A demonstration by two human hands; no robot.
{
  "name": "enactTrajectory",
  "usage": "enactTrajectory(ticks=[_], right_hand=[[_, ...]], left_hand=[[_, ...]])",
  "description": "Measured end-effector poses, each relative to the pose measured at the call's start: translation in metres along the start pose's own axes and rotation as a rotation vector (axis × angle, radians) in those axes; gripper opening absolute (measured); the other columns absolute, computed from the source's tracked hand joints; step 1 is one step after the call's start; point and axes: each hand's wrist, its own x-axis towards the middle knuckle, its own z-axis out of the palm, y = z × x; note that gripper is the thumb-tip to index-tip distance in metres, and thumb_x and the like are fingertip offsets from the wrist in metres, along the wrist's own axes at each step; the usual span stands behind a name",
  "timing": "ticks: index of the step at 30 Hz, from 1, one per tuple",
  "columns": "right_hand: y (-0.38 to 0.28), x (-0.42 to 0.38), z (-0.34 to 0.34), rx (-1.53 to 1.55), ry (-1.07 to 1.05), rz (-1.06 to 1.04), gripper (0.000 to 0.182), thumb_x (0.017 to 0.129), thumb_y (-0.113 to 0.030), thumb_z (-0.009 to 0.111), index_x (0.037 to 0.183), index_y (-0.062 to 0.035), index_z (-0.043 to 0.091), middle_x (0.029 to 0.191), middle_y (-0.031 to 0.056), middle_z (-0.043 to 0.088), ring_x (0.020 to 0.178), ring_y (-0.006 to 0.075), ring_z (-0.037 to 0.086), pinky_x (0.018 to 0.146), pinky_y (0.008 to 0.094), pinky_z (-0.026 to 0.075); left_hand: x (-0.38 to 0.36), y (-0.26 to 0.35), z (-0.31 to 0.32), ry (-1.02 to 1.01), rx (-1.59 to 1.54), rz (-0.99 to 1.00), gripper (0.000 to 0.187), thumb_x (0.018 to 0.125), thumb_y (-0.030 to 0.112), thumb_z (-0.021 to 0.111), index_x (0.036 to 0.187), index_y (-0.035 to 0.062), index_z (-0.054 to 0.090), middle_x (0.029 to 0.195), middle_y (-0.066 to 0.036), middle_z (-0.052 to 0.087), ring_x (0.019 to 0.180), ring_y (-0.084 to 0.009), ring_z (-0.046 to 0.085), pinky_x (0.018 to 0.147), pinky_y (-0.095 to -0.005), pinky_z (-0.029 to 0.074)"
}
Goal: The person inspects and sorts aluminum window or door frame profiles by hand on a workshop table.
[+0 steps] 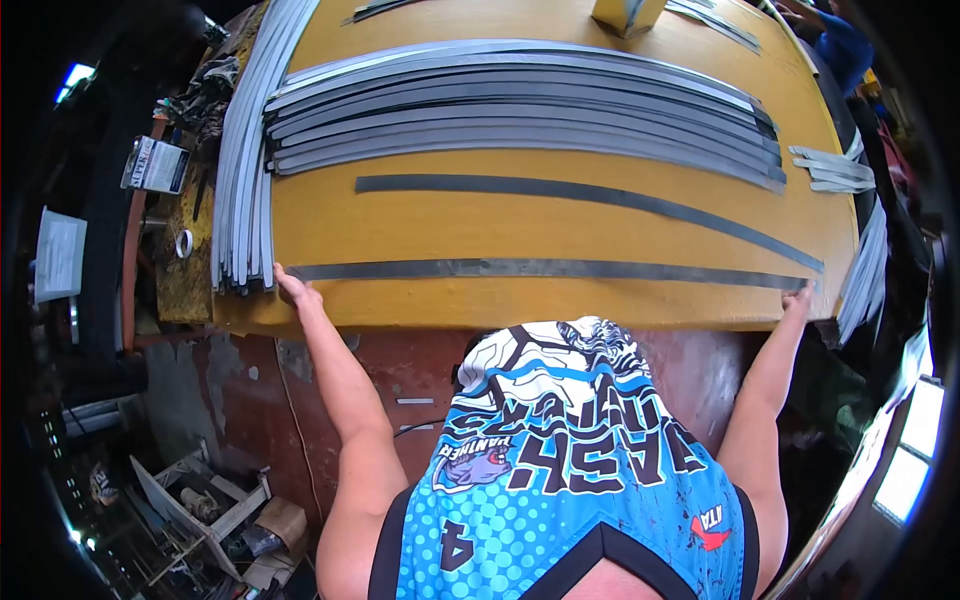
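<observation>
A long dark grey strip (540,268) stretches from side to side near the front edge of the yellow table (560,307). My left hand (294,286) is at its left end, with the fingers closed around that end. At the other end, my right hand (798,297) pinches the strip's tip near the table's right corner. Just beyond lies a second dark strip (560,193), slightly curved and slanting down toward the right. Immediately left of my left hand is a bundle of long grey strips (243,190), running away from me.
A wide stack of grey strips (520,110) lies across the table's middle. Short pale strips (832,172) rest at the right edge, and more strips (866,275) hang below. A yellow block (628,14) stands at the back. Another person's blue sleeve (845,50) shows at upper right.
</observation>
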Motion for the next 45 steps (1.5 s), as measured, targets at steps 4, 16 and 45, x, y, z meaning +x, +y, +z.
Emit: enactTrajectory(ticks=[4, 16, 45], right_hand=[[0.04, -0.065, -0.001, -0.834, 0.296, -0.617, 0.072, 0.09, -0.058, 0.062, 0.127, 0.0034, 0.059, 0.109, 0.017, 0.071, 0.103, 0.0345, 0.064, 0.087, 0.0482, 0.052], [0.094, -0.25, 0.028, -1.372, 0.156, -0.718, 0.072, 0.078, -0.058, 0.073, 0.136, -0.0174, 0.059, 0.153, 0.0123, 0.041, 0.142, 0.0318, 0.035, 0.116, 0.0488, 0.029], [-0.092, -0.033, 0.174, -0.976, -0.22, -1.073, 0.022, 0.083, -0.026, 0.074, 0.096, -0.009, 0.073, 0.093, 0.01, 0.07, 0.09, 0.0272, 0.067, 0.079, 0.0392, 0.053]], left_hand=[[-0.016, -0.018, -0.027, 0.529, 1.237, 0.97, 0.064, 0.082, 0.043, 0.077, 0.13, 0.0057, 0.058, 0.128, -0.019, 0.057, 0.122, -0.0367, 0.051, 0.1, -0.0495, 0.044], [-0.101, -0.1, -0.015, -0.005, 1.466, 1.253, 0.049, 0.082, 0.043, 0.078, 0.116, 0.0087, 0.069, 0.124, -0.017, 0.06, 0.112, -0.0358, 0.059, 0.095, -0.0472, 0.048], [-0.444, -0.29, 0.172, -0.564, 1.375, 1.126, 0.026, 0.09, 0.015, 0.069, 0.11, -0.0018, 0.065, 0.108, -0.018, 0.065, 0.107, -0.0369, 0.059, 0.096, -0.0464, 0.044]])
